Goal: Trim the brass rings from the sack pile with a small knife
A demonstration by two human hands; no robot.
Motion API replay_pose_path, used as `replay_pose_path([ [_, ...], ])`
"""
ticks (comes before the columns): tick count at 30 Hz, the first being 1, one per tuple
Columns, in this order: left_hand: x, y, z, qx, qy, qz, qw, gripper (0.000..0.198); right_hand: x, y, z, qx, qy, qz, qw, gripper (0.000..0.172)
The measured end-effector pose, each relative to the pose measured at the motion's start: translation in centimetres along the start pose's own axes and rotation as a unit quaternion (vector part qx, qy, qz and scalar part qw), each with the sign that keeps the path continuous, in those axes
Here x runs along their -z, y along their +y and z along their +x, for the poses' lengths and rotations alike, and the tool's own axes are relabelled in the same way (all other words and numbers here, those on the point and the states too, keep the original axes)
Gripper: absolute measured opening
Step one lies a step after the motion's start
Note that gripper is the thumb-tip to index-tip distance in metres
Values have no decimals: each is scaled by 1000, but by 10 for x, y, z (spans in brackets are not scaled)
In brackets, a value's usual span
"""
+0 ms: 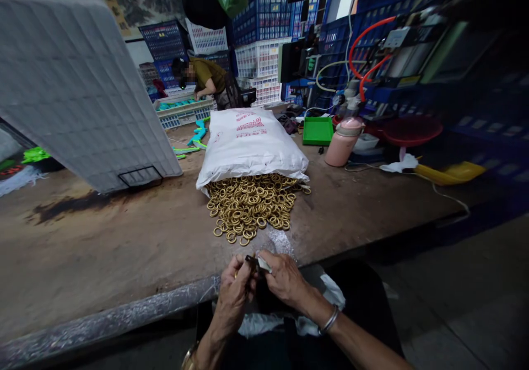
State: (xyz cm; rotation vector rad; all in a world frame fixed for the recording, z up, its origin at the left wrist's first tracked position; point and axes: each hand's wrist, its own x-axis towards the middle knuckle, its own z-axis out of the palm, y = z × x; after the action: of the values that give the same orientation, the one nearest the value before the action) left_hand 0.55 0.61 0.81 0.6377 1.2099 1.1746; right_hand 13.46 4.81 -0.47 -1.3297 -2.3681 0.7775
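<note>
Both hands meet just past the table's front edge, above the lap. My left hand (235, 284) is closed, and a small dark piece (249, 259) shows at its fingertips. There is a gold glint between those fingers, too small to name. In my right hand (285, 277) a small pale flat piece (264, 264) is pinched under the thumb, close against the dark piece. Beyond the hands, a heap of gold-coloured rings (252, 204) spills from the mouth of a white sack (252, 144) lying on the table.
A large pale ribbed panel (82, 94) stands at left on the wooden table (165, 237). On the right are a green tray (318, 131), a pink bottle (344, 143) and a red bowl (413, 130). A co-worker (210, 78) bends over a crate (184, 117) behind.
</note>
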Motion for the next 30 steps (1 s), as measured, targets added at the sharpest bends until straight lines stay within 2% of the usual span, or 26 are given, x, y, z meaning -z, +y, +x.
replay_pose_path([
  [8,-2,2,-3,-8,23,28,999,38,10,-7,0,-10,-26,-67,997,27],
  [10,-3,5,-10,-17,6,49,999,37,11,-1,2,-29,-16,-90,995,25],
  [12,-5,4,-19,-17,-36,54,998,36,11,8,7,-56,5,-107,993,24],
  [15,-5,-11,-28,62,-109,32,992,33,12,22,19,-78,48,-112,989,22],
  [17,-3,-30,-27,144,-118,0,983,29,12,28,28,-90,80,-108,987,19],
  [20,4,-58,-16,274,-89,-57,956,23,12,31,40,-88,117,-92,985,16],
  [22,8,-71,-6,310,-35,-99,945,18,13,28,47,-82,126,-84,985,16],
  [25,9,-83,10,317,35,-163,934,13,15,22,57,-98,116,-94,984,16],
  [27,9,-92,19,312,62,-183,930,11,14,18,63,-115,104,-117,981,16],
  [30,11,-108,29,276,35,-172,945,15,12,16,68,-124,93,-155,976,14],
])
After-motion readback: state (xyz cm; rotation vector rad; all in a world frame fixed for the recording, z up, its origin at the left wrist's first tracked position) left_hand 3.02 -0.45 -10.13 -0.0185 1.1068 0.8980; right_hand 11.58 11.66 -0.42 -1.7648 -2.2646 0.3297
